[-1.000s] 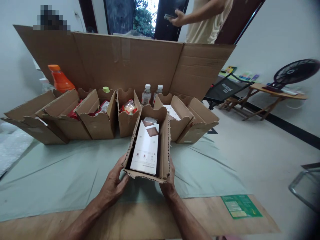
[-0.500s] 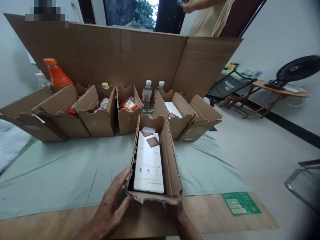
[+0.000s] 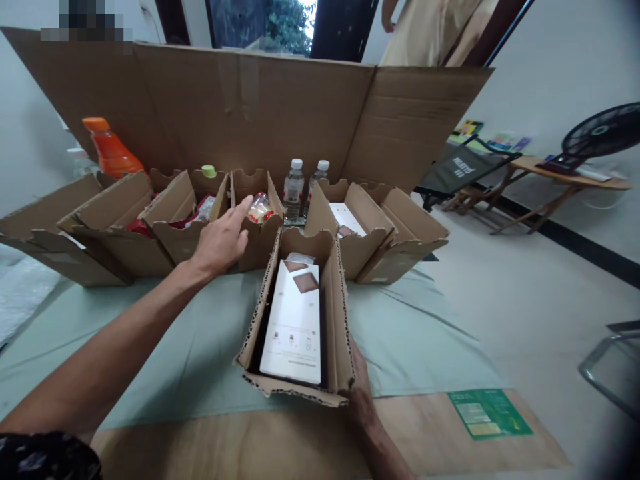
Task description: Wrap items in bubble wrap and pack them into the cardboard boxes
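Observation:
My right hand point(image 3: 361, 383) grips the near right side of an open cardboard bin point(image 3: 346, 333), its fingers partly hidden beneath. Inside that bin lies a white box point(image 3: 293, 327) with brown diamond shapes printed on it, and a bit of clear plastic behind it. Reaching forward, my left hand point(image 3: 223, 237) is empty, index finger stretched out and thumb apart. Its fingertips are at the left wall of another cardboard bin point(image 3: 253, 180), close to a clear-and-red snack packet point(image 3: 261, 209); I cannot tell whether they touch.
More cardboard bins stand in a row, one holding a white box point(image 3: 346, 219). Two water bottles point(image 3: 293, 190) and an orange bottle point(image 3: 113, 150) stand behind. A tall cardboard panel point(image 3: 305, 107) closes off the back. A person point(image 3: 425, 33) stands beyond it. At right are a folding chair and a fan.
My left hand has let go of the near bin's left side and moved forward to the snack packet's bin. The near bin has turned slightly, still held by my right hand.

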The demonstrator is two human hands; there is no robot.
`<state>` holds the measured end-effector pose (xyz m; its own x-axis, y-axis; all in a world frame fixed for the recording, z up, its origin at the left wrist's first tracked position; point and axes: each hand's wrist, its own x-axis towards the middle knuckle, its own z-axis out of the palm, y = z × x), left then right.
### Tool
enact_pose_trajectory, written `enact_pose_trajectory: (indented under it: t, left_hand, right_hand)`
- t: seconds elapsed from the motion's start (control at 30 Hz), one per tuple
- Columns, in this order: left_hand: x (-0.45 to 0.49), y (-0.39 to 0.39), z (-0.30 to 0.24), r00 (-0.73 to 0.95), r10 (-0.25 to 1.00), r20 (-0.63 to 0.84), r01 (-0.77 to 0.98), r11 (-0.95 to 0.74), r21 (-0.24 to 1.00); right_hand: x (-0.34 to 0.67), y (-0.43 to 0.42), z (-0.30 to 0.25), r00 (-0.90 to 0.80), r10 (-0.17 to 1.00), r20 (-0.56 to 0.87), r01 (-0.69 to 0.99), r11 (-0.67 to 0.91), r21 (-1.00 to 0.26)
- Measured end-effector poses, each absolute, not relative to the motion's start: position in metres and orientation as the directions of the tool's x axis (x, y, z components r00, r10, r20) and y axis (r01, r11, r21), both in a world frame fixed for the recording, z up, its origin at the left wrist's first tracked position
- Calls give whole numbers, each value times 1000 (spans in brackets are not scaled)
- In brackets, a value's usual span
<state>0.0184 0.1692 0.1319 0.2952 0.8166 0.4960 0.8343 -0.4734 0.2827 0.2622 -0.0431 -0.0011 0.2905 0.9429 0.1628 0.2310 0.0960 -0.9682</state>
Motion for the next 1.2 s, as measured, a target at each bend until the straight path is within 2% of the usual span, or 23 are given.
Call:
enact_pose_trajectory:
  t: [0.17,0.27,0.33,0.43,0.47,0.53,0.63,0.73,0.87,1.1,1.2]
  left_hand:
    - [2,182,144,328,857,398,909,-401,115]
    - [-11,170,149,350,853,387,909,-409,80]
    - [-17,150,145,366,813,452,875,-466,131]
    - [-28,95,117,349,761,547,749,-577,325]
    - [-32,73,102,365,772,521,680,-603,417]
    - [-36,29,68,501,779,378,539,-622,567]
    - [-27,-14,26,564,778,276,457,-573,681]
    - [-1,-16,11,482,830,281,433,-504,747]
    - [27,7,19,394,857,331,356,-474,805]
    - [36,12,25,283,882,376,384,-464,798]
    - [45,24,25,237,906,352,379,-419,825]
  right_hand:
    - [265,-43,1,268,961,63,171,16,-985]
    - [264,-42,2,256,965,50,148,12,-989]
    - [265,-43,2,277,960,32,140,-8,-990]
    - [266,-48,2,297,954,33,152,-13,-988]
    - [265,-51,3,280,959,49,161,4,-987]
    - [263,-55,6,217,971,99,182,59,-982]
    - [256,-55,12,153,972,178,212,144,-967]
    - [253,-42,17,167,956,239,203,204,-958]
    - [257,-16,23,187,946,266,225,222,-949]
    - [262,4,42,153,932,327,228,289,-930]
    - [265,24,45,144,935,325,255,282,-925]
